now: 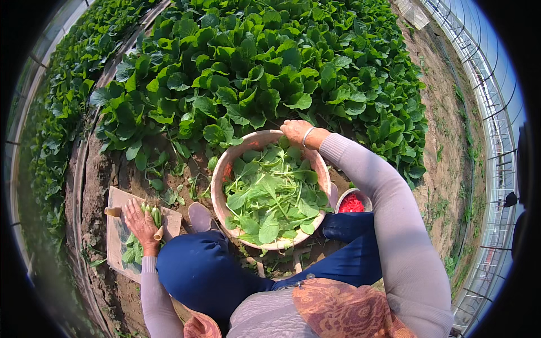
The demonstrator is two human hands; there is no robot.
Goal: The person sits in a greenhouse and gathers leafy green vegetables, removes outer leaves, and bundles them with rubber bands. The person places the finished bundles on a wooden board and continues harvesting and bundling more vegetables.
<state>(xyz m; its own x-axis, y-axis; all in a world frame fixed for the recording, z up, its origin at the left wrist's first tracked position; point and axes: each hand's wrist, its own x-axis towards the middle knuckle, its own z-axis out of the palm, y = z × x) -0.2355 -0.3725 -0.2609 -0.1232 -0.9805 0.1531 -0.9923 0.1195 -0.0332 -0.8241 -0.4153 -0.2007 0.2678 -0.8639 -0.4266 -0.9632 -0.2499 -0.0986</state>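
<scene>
My left hand [142, 223] lies over a bunch of leafy greens [155, 214], its pale stems showing by the thumb and its leaves below the wrist. Under the bunch is a flat board [171, 222] with short upright pegs [113, 211] on either side. My right hand [297, 130], with a bangle at the wrist, is curled at the far rim of a round plastic basin [219, 181]. Its fingertips are partly hidden. Loose cut greens [270, 194] fill much of the basin, which stands between my legs.
Dense leafy plants [262, 63] grow just beyond the basin. A small bowl of red ties or strips [351, 203] sits right of the basin, near my knee. Bare soil [439, 126] runs along the right, beside the greenhouse wall [486, 93]. Fallen leaves [171, 196] litter the ground.
</scene>
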